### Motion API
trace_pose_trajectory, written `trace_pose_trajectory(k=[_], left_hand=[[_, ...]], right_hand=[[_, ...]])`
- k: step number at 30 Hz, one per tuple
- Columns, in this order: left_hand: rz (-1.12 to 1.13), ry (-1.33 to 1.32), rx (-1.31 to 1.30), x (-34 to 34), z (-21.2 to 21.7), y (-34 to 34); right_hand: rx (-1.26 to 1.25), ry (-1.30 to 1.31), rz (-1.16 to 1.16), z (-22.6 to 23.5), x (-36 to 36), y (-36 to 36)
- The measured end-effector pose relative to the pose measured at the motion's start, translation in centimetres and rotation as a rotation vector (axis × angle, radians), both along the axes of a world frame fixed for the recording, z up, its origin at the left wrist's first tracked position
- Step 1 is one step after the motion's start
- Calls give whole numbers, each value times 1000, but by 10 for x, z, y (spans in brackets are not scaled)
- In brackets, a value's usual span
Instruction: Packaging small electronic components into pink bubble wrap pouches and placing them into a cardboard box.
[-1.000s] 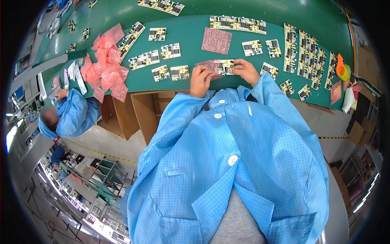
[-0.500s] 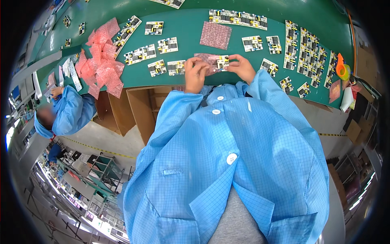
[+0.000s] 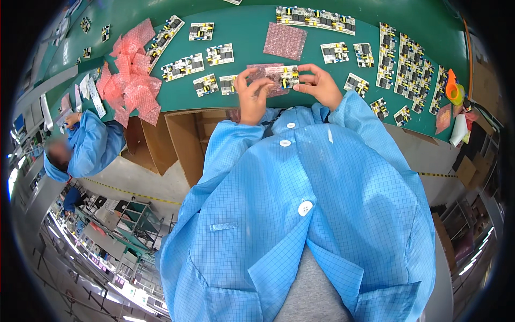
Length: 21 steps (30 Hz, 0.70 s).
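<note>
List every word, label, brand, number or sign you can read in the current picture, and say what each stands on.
None can be read.
Circuit board at the right hand: any print is too small.
Loose circuit boards: too small.
Orange tool: too blurred to tell any marking.
Pink bubble wrap: no lettering visible.
Blue coat: no lettering visible.
Background: too small and blurred.

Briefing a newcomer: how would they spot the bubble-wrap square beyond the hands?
On the green table, find the long circuit-board strip beyond the right hand. The pink bubble-wrap square lies flat, just nearer than the strip. Unlike the pink heap at left, it lies alone, untouched.
</note>
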<state>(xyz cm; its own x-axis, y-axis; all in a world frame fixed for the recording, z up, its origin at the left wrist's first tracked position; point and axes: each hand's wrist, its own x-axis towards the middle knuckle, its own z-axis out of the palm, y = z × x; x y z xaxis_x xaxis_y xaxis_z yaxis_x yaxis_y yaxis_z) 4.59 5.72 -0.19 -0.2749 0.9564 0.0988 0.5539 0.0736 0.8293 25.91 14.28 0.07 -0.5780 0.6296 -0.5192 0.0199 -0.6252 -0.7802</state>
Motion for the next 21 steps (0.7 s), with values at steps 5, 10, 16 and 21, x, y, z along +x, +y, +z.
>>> trace_pose_trajectory(k=[5, 10, 16, 21], left_hand=[[19, -76, 35, 1, 8, -7], [68, -171, 42, 0, 23, -11], [-21, -18, 85, -5, 39, -18], [-22, 3, 85, -3, 38, -19]], right_hand=[[-5, 36, 15, 12, 1, 0], [-25, 73, 23, 18, 6, -2], [-16, 114, 31, 31, 7, -5], [-24, 110, 48, 31, 6, -6]])
